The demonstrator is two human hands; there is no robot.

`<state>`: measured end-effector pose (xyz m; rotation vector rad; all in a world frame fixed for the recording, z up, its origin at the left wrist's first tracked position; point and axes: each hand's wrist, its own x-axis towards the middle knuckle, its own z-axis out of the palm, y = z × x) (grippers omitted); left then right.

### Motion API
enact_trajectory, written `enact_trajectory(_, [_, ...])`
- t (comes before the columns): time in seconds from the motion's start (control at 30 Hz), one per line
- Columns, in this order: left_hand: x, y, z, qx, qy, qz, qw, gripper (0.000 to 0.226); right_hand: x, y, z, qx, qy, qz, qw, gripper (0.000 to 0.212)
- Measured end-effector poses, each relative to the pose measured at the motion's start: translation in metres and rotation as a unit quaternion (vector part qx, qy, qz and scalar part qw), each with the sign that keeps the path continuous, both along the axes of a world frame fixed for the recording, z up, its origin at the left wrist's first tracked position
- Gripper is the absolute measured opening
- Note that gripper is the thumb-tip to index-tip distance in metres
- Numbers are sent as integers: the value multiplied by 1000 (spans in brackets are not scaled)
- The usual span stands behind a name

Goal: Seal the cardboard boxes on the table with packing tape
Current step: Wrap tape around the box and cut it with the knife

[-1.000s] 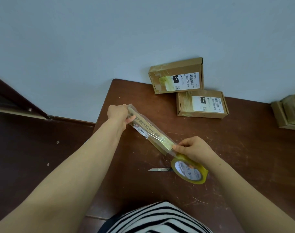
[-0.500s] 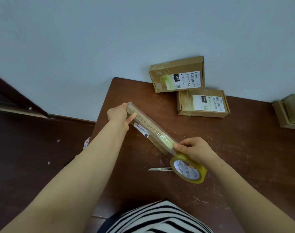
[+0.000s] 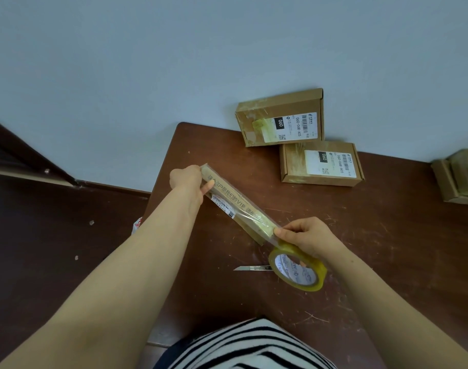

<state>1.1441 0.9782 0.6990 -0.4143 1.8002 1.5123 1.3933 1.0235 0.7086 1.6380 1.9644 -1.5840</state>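
- Cardboard, brown and matte, forms the long box [image 3: 235, 206] you hold just above the bench [image 3: 387, 249]: a slim rectangular carton with printed characters along one face and a small white label on its side.
- Long axis: it runs diagonally, the far end pointing up and left toward the wall, the near end pointing down and right toward the tape roll [image 3: 298, 270].
- Left hand [image 3: 188, 179]: your fingers and thumb wrap round the far end of the long box and grip it.
- Right hand [image 3: 304, 235]: your fingers curl through the core of the tape roll and hold it, with the fingertips at the near end of the long box.
- Tape strip [image 3: 254, 217]: clear, glossy and slightly wrinkled film lies along the upper face of the long box and joins the yellowish ring of the tape roll.
- Bench surface: dark brown, smooth and marked with pale scratches.
- Knife blade [image 3: 251, 268]: flat grey metal lying on the bench, its right end hidden behind the tape roll.
- Upper labelled box [image 3: 280, 118] leans against the wall; the lower labelled box [image 3: 320, 163] lies flat, touching it.
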Motion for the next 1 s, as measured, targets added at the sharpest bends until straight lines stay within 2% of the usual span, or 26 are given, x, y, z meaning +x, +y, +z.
enact_trajectory(0.17, [1,2,2,-2,-22,-17,1000,8,0,2,0,10,3,-6,1000,18])
enact_trajectory(0.37, [1,3,0,-24,1,-34,999,14,-1,0,4,-13,5,-14,1000,17])
enact_trajectory(0.5, [-4,3,-1,-56,5,-83,995,14,-2,-2,3,-18,9,-12,1000,16])
enact_trajectory(0.7, [-13,-4,-3,-51,-103,-75,991,15,-1,-6,0,-2,5,1,1000,16])
enact_trajectory(0.83, [-21,-12,-4,-48,-207,-67,975,23,-1,-5,-1,-6,8,-2,1000,16])
enact_trajectory(1.0, [-32,-17,-3,-75,-239,-193,949,24,-3,-6,-2,-7,-5,21,1000,17])
